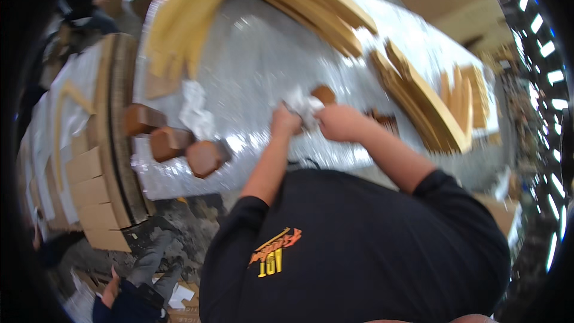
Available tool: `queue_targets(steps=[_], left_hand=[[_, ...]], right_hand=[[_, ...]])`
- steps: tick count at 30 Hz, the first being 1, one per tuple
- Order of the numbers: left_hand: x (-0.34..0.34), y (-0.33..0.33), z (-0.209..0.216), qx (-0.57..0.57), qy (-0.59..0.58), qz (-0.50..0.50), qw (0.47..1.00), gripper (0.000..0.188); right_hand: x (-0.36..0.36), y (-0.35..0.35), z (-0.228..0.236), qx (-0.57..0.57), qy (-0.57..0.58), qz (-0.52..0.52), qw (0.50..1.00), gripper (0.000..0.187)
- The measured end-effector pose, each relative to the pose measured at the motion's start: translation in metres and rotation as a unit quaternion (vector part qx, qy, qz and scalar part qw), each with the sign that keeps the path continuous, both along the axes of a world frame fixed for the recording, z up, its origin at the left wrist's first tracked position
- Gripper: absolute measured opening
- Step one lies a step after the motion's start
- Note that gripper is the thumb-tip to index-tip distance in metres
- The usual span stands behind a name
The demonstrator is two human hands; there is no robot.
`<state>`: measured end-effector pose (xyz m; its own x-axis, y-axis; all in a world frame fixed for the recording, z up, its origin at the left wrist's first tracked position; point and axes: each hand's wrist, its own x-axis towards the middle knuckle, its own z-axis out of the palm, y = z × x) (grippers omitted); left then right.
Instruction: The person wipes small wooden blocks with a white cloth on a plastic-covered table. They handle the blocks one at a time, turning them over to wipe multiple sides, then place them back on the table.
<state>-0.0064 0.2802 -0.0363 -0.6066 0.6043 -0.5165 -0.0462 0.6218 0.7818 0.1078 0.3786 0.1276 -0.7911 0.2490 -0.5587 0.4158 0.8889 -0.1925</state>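
Observation:
My left hand and my right hand are close together over the table's near middle. Both are closed on a crumpled white sheet; blur hides whether it is cloth, paper or thin plastic. Just beyond it, a brown rounded wooden piece shows, partly covered by the sheet and my right hand; whether the hand touches it, I cannot tell. Three brown wooden blocks with bevelled edges, the nearest a block, line the table's left front. Another crumpled white sheet lies behind them.
Plastic film covers the table. Curved pale wooden strips arch across its far side, and more curved strips lie at right. Small brown pieces sit beyond my right forearm. Cardboard-edged stacks stand left; another person is at lower left.

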Motion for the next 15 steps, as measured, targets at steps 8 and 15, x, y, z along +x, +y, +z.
queue_targets(steps=[8,15], left_hand=[[-0.02,-0.037,0.036,0.127,-0.291,-0.047,0.947,0.079],[-0.007,-0.021,0.036,0.095,-0.182,-0.023,0.978,0.074]], right_hand=[[0.032,-0.007,-0.014,-0.046,0.093,0.06,0.993,0.055],[-0.014,-0.027,-0.033,-0.008,-0.13,0.062,0.99,0.046]])
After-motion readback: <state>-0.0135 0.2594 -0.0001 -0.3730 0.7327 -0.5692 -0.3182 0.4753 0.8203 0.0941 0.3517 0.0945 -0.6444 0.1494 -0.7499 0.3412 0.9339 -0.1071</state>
